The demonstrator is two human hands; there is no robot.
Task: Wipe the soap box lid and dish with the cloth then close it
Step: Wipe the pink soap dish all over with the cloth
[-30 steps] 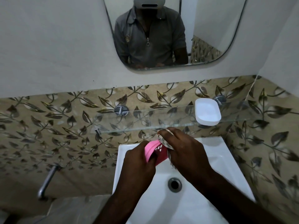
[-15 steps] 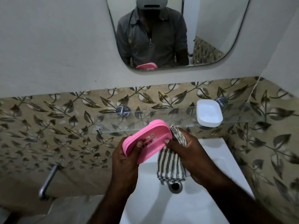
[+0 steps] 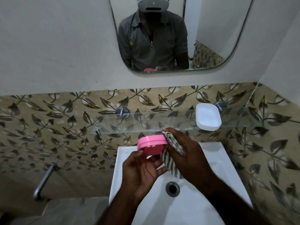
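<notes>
I hold a pink soap dish with small drain slots above the sink, tilted so its side and underside face me. My left hand grips it from below with the fingers curled under it. My right hand is closed around a grey and white striped cloth, which is pressed against the dish's right end and hangs down below it. The white soap box lid lies by itself on the glass shelf at the right, apart from both hands.
A white washbasin with a metal drain sits below my hands. A glass shelf on two metal mounts crosses the leaf-patterned tiles. A mirror hangs above. A metal tap sticks out at the lower left.
The pink dish rose from low over the basin, then turned from face-up to side-on. The cloth moved from hanging beside it to pressing on its right end.
</notes>
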